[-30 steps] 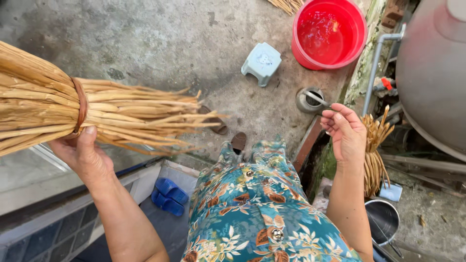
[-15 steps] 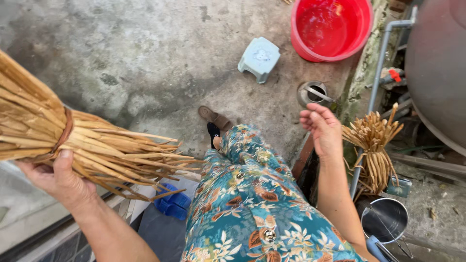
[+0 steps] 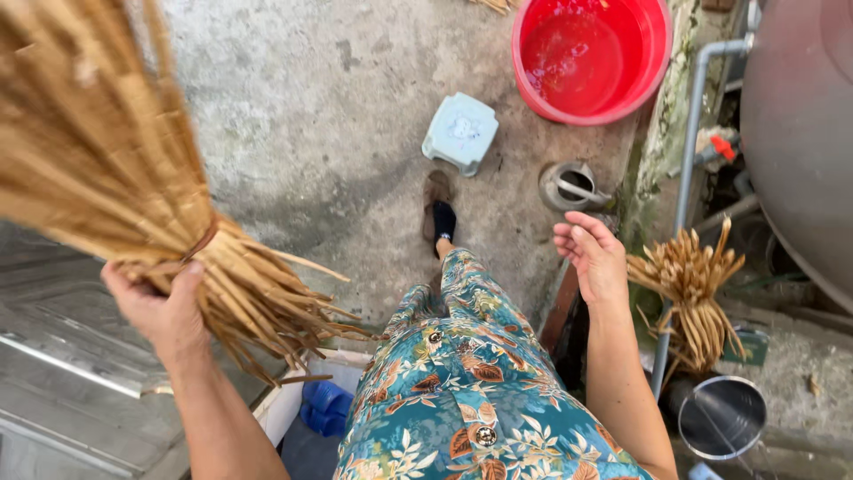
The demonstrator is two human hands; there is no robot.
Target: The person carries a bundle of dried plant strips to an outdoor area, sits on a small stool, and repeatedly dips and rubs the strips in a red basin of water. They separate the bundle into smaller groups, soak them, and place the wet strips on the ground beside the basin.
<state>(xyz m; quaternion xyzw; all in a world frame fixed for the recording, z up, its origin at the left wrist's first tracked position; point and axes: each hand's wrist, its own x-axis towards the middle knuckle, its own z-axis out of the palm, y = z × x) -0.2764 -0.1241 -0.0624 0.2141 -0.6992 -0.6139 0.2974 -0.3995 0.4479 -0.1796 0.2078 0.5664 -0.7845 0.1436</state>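
1. The straw bundle (image 3: 133, 187) is in the left hand (image 3: 164, 307), held up at the left of the view above a grey metal sheet (image 3: 62, 356). The fingers are clamped around it at the band that ties the stalks.
2. It looks light, dry and stiff. The stalks are brittle at the cut ends, so the tied waist seems the safest place to hold; loose ends would likely slip or snap.
3. The right hand (image 3: 593, 258) is open and holds nothing, palm up, near a second, smaller bundle (image 3: 693, 298) leaning by a pipe (image 3: 689, 133).
4. On the concrete floor (image 3: 311, 107) ahead stand a small stool (image 3: 459, 132), a red tub (image 3: 591, 58) of water and a tin can (image 3: 573, 184).
5. Compared with half a second ago, the bundle is tipped up steeper and higher, its long end now towards the camera, and the right hand has dropped closer to the smaller bundle.
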